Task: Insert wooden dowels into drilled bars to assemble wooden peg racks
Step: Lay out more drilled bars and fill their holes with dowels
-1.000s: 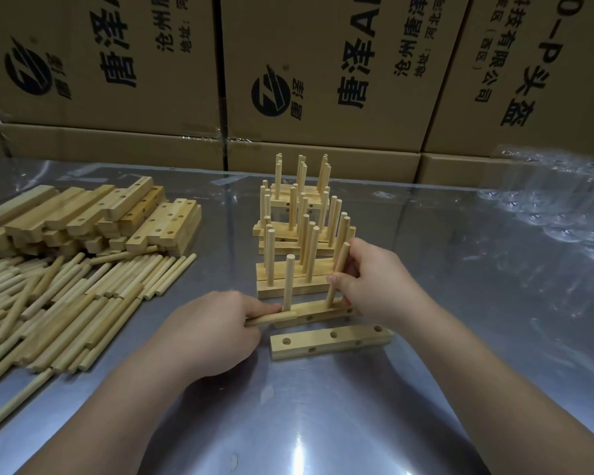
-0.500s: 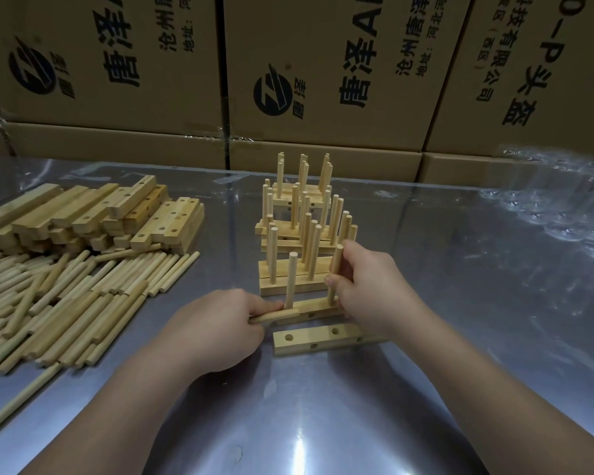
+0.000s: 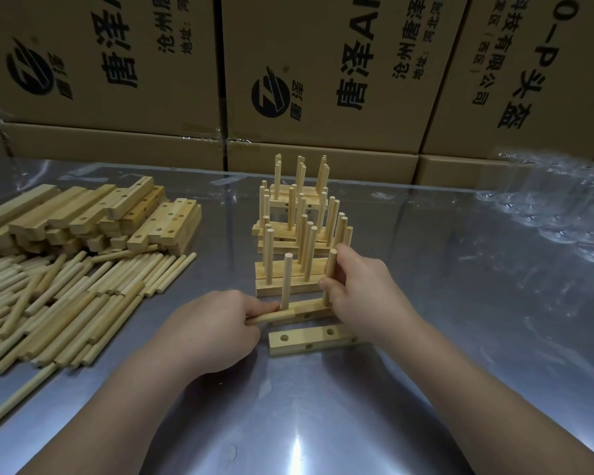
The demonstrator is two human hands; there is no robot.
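A drilled wooden bar (image 3: 307,309) lies on the metal table in front of me. One dowel (image 3: 286,281) stands upright in its left hole. My right hand (image 3: 360,294) grips a second dowel (image 3: 330,269) standing at the bar's right end. My left hand (image 3: 213,329) holds the bar's left end together with a loose dowel (image 3: 271,317) lying flat. A second drilled bar (image 3: 309,339) with bare holes lies just in front. Behind stands a stack of finished peg racks (image 3: 299,234).
Loose dowels (image 3: 66,296) are heaped at the left, with a pile of drilled bars (image 3: 93,217) behind them. Cardboard boxes (image 3: 323,80) wall off the back of the table (image 3: 323,423). Crumpled clear plastic (image 3: 556,207) lies at the far right.
The right hand has brought its dowel from tilted to nearly upright at the bar's right end. The left hand has stayed on the bar's left end.
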